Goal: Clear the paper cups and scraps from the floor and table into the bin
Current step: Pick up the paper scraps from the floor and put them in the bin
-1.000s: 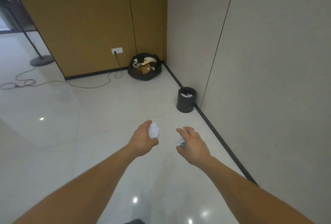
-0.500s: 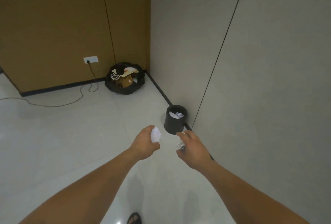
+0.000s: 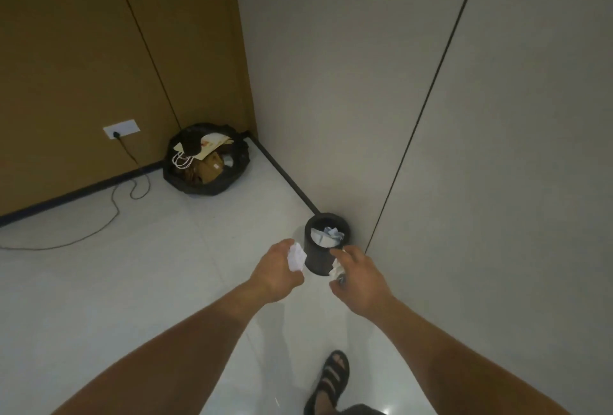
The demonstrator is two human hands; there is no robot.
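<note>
Two hands reach toward the black bin (image 3: 318,257) at the frame's centre. The left hand (image 3: 277,273) has its grip closed around a crumpled paper (image 3: 296,257). The right hand (image 3: 363,278) pinches a white scrap (image 3: 336,270).

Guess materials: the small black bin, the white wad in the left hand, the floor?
Small black bin: looks like matte plastic, with a smooth dull wall and no sheen; coated metal is possible.
White wad in the left hand: paper or tissue, judging by its crumpled creases.
Floor: glossy pale tile, polished; it shows grout lines and mirrors ceiling lights.
</note>
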